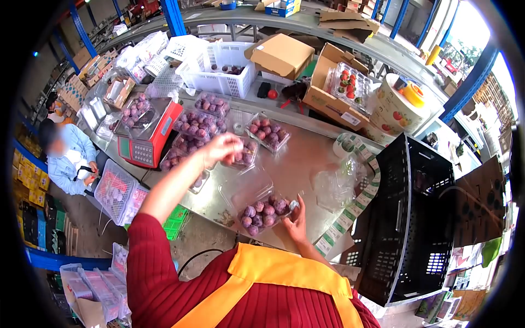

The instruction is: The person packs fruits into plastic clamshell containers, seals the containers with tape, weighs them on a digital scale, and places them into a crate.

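Note:
An open clear plastic clamshell [239, 212] filled with purple plums [261, 214] is at the near edge of the metal table, its lid raised at the far side. My right hand [296, 220] grips its right side, thumb up along the wall. My left hand [223, 149] hovers over other packed plums with fingers curled and fingertips together; whether anything small is between them I cannot make out. Behind it, filled plum boxes [201, 124] are grouped beside the red scale [149, 136]. Another filled box [268, 132] is right of my left hand.
A strip of labels [350, 216] curves along the table's right side, beside crumpled clear plastic [333, 188]. A tall black crate [407, 218] stands at right. Behind are a white basket [216, 68] and a carton with strawberries [347, 82]. A person [71, 153] sits at left.

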The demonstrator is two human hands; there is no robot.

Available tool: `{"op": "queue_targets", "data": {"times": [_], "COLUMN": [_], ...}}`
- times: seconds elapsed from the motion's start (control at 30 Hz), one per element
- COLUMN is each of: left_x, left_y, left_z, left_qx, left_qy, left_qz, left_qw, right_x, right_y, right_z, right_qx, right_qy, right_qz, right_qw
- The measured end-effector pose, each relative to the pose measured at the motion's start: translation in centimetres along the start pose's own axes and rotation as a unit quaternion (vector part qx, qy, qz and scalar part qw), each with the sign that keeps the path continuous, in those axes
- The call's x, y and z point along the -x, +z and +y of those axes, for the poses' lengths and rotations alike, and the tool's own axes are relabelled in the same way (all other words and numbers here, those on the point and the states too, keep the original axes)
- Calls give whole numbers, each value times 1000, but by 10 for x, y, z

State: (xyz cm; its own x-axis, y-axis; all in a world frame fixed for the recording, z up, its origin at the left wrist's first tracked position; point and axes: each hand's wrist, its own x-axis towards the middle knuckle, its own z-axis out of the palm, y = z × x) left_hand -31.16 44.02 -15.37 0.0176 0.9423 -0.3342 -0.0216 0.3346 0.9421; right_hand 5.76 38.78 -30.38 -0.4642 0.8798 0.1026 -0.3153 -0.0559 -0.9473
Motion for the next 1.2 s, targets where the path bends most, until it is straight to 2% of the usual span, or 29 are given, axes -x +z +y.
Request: {"op": "queue_targets", "data": {"times": [0.03, 0.07, 0.13, 0.2, 0.23, 0.27, 0.3, 0.37, 0.4, 0.43, 0.47, 0.57, 0.6, 0.67, 0.73, 0.77, 0.83, 0.87, 0.9, 1.0, 1.13, 1.2], "left_x": [-19, -31, -59, -59, -51, -43, -19, 6, 34, 51, 69, 116, 136, 145, 142, 138, 123, 119, 118, 115, 113, 115], "left_y": [-19, -28, -56, -68, -60, -58, -31, -8, 10, 20, 22, 38, 53, 77, 99, 104, 107, 109, 109, 107, 100, 89], "left_z": [20, 57, 109, 151, 159, 151, 139, 67, 33, -14, -61, -170, -161, -187, -184, -192, -207, -209, -206, -206, -197, -184], "left_qx": [-25, -45, 44, -1, 14, 31, -2, 20, -3, -11, -56, -151, -83, 34, 77, 11, -126, -132, -139, -154, -168, -177], "left_qy": [45, 65, 178, 214, 250, 272, 296, 283, 229, 231, 205, 63, -59, -104, -77, -32, 55, 44, 32, 24, 54, 1], "left_qz": [42, 126, 304, 372, 354, 270, 236, 125, 133, 156, 199, 344, 277, 162, 145, 180, 243, 249, 253, 259, 263, 244], "left_qw": [998, 989, 935, 903, 901, 923, 925, 951, 964, 960, 957, 925, 956, 981, 983, 983, 960, 958, 957, 953, 949, 954], "right_x": [0, -2, 2, 4, 7, 6, 6, 7, 6, 6, 11, 14, 15, 21, 20, 17, 1, -4, -13, -42, -60, -57], "right_y": [-1, -1, 2, -5, -7, -6, -2, 8, 11, 10, -1, 14, 14, 7, 2, -9, 0, 4, -3, 20, 28, 45], "right_z": [3, 5, 7, 9, 10, 12, 0, -12, -8, -7, 2, -2, 0, -5, -12, -7, -6, -4, 9, 14, 18, 11], "right_qx": [3, -6, -25, -13, -17, -25, 16, -30, -48, -44, 3, -6, -2, -12, -44, 0, 1, -1, 5, -45, -71, -82], "right_qy": [5, 2, 9, 23, 25, 26, 45, 41, 34, 36, 74, 58, 61, 104, 174, 168, 123, 99, 78, 65, 138, 120], "right_qz": [6, 6, 15, -2, 4, 1, 2, -5, 18, 18, 30, 55, 55, 47, 36, 27, 65, 89, 70, 74, 20, 46], "right_qw": [1000, 1000, 1000, 1000, 1000, 999, 999, 999, 998, 998, 997, 997, 997, 993, 983, 985, 990, 991, 994, 994, 988, 988]}}
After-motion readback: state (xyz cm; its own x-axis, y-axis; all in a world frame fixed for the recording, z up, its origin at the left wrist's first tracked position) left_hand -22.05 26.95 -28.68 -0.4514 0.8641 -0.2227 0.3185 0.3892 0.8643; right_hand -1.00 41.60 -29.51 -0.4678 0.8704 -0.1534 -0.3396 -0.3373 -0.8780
